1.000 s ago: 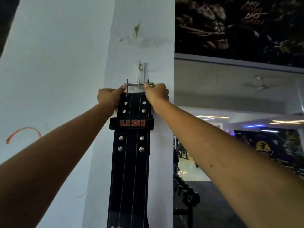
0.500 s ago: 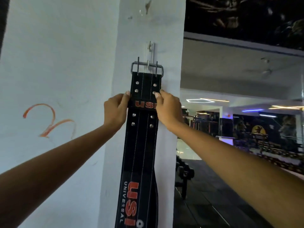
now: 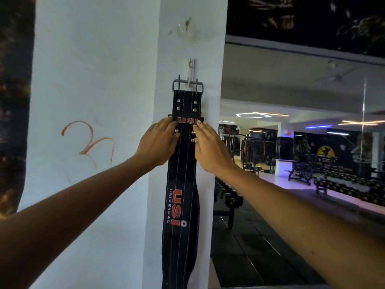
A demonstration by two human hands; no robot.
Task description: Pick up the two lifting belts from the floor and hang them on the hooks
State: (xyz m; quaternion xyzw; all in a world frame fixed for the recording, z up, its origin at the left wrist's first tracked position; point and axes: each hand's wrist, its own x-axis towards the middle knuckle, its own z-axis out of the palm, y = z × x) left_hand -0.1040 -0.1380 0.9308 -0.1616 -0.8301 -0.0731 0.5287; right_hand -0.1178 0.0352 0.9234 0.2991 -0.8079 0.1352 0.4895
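A black lifting belt [image 3: 183, 176] with red "USI" lettering hangs straight down the white pillar [image 3: 210, 59]. Its metal buckle [image 3: 187, 84] is caught over a small metal hook [image 3: 191, 66] fixed to the pillar. My left hand [image 3: 158, 142] lies flat against the belt's left edge just under the USI loop, fingers stretched out. My right hand [image 3: 210, 149] rests the same way on the right edge. Neither hand wraps around the belt. Only one belt is in view.
An orange scrawl [image 3: 89, 140] marks the white wall to the left. Right of the pillar a dumbbell rack [image 3: 227, 197] stands on the dark floor. Farther right are benches, more racks [image 3: 343, 180] and ceiling lights.
My hands have come down from the buckle to the belt's sides below the USI loop, and their fingers have flattened out. The belt now hangs from the hook by its buckle.
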